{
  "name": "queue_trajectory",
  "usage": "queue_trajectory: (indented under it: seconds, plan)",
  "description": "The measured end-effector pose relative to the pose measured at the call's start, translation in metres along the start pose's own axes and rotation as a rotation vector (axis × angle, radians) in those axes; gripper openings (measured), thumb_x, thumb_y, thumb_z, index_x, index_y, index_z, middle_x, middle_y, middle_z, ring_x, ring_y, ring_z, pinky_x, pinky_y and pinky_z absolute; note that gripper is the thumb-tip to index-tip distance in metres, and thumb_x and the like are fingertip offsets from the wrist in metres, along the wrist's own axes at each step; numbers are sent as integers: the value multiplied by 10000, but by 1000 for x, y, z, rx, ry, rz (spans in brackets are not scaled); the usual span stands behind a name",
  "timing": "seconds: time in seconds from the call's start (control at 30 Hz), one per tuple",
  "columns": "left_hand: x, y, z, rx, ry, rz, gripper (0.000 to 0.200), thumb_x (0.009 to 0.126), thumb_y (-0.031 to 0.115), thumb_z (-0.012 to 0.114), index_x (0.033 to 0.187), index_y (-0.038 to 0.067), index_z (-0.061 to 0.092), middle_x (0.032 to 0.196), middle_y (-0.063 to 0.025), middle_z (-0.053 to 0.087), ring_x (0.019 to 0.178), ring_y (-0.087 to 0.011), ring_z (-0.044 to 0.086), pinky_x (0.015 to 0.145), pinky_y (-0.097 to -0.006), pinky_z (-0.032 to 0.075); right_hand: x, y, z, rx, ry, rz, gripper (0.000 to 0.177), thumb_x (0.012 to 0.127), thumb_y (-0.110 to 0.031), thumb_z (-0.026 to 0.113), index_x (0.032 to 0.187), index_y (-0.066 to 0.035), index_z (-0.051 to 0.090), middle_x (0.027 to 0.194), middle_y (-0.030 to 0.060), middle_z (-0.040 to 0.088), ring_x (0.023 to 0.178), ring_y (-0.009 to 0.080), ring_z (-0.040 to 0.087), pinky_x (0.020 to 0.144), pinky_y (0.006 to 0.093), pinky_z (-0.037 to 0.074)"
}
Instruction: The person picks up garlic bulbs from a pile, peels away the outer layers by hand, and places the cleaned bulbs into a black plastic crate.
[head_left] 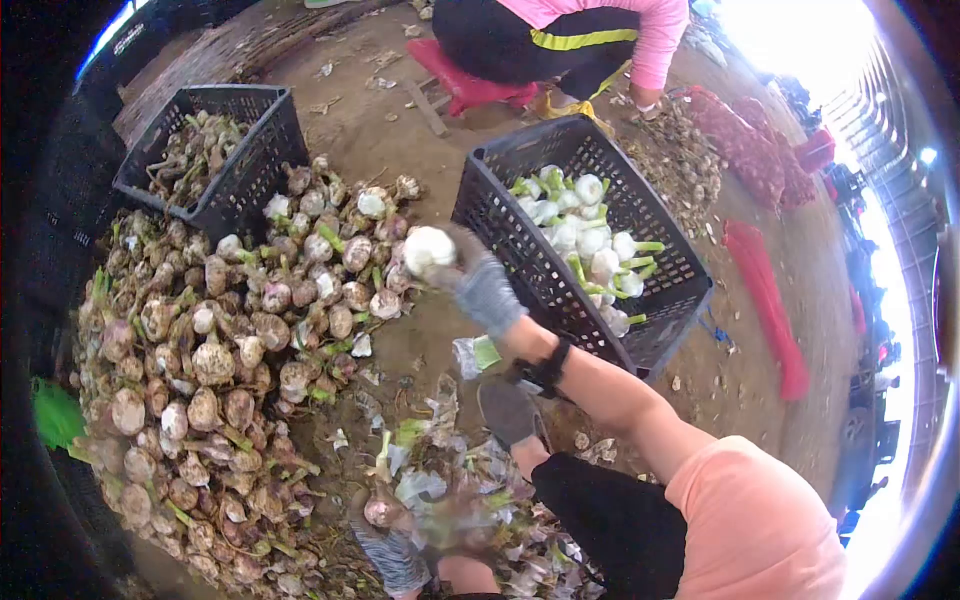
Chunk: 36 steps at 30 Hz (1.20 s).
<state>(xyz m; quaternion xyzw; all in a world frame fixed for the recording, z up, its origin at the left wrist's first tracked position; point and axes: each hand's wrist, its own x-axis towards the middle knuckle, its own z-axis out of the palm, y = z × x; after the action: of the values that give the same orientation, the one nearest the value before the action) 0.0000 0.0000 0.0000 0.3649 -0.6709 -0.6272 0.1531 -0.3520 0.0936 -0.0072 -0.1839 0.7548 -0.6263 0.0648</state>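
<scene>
My right hand (480, 280), in a grey glove with a black band at the wrist, is closed on a clean white garlic bulb (428, 250). It is just left of a black crate (540, 290) holding peeled white bulbs with green stems (590, 225). At the bottom, my left hand (390, 545), gloved in grey, holds a purplish garlic bulb (382, 512) with its stem upward; its fingers are partly blurred. A large heap of unpeeled garlic (210, 360) fills the left side. Loose skins (430, 485) lie by my left hand.
A second black crate (250, 170) with dirty garlic stands behind the heap. At the top, a person in pink (655, 40) crouches beside garlic scraps (680, 160). Red mesh sacks (740, 145) and a red strip of cloth (768, 320) lie at right. My shoe (510, 410) is near the crate.
</scene>
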Motion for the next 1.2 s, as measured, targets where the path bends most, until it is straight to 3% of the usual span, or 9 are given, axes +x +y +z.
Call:
queue_trajectory:
  seconds: [0.2,0.37,0.47,0.53,0.7,0.87,1.07,1.17,1.2]
  plan:
    - [2,1,14,-180,30,-34,682,685,291,725,1216,4,409,1183,-114,435,1061,-241,435,941,-366,342,-16,-86,-90,-982,615,-476,540,698,-166,674,1195,-50,496,959,160,574,846,294,561,750,359,463]
    - [16,36,43,-201,104,74,654,657,209,746,1196,25,423,1137,-100,456,1043,-233,447,928,-364,364,-84,-82,-17,-315,-720,142,557,772,-508,586,1080,-46,568,1046,191,584,934,329,570,813,408,454]
    - [25,33,47,41,171,267,603,648,174,761,1139,39,439,1048,-90,490,955,-214,483,864,-352,406,-110,-88,34,-222,-1323,246,600,798,-328,578,1299,-61,383,1022,186,576,930,290,556,825,364,440]
    - [29,17,45,-15,261,154,570,660,204,768,1104,46,447,1000,-91,505,913,-219,505,835,-350,419,-131,-65,61,0,-1097,-246,632,760,-228,566,1335,-90,342,981,169,580,855,283,556,787,358,447]
    - [31,12,34,223,240,277,632,600,128,806,1114,49,447,1065,-106,484,987,-249,487,871,-359,407,-144,-60,68,225,-926,389,413,832,-276,593,1160,-39,510,864,98,611,793,201,556,709,301,452]
    - [31,12,32,361,199,458,659,569,87,814,1115,49,447,1112,-101,471,1046,-260,469,922,-369,383,-140,-60,70,106,-791,409,313,846,-307,602,852,6,614,714,79,622,664,107,506,612,301,453]
    - [26,13,32,342,188,488,682,564,57,777,1162,43,450,1143,-106,479,1051,-242,472,937,-368,380,-142,-38,78,227,-833,117,316,827,-305,629,873,7,620,700,98,626,643,114,524,587,309,447]
    - [23,15,32,400,218,414,653,567,101,825,1106,76,457,1122,-103,467,1053,-279,468,935,-379,374,-138,-33,76,127,-1061,250,382,876,-365,537,1004,-8,574,896,168,575,845,274,568,720,352,446]
    - [24,16,32,450,232,459,620,598,136,816,1102,78,459,1122,-109,465,1054,-280,467,927,-385,378,-139,-19,75,-38,-959,-296,379,872,-362,542,1017,-14,577,887,163,582,845,275,567,719,352,448]
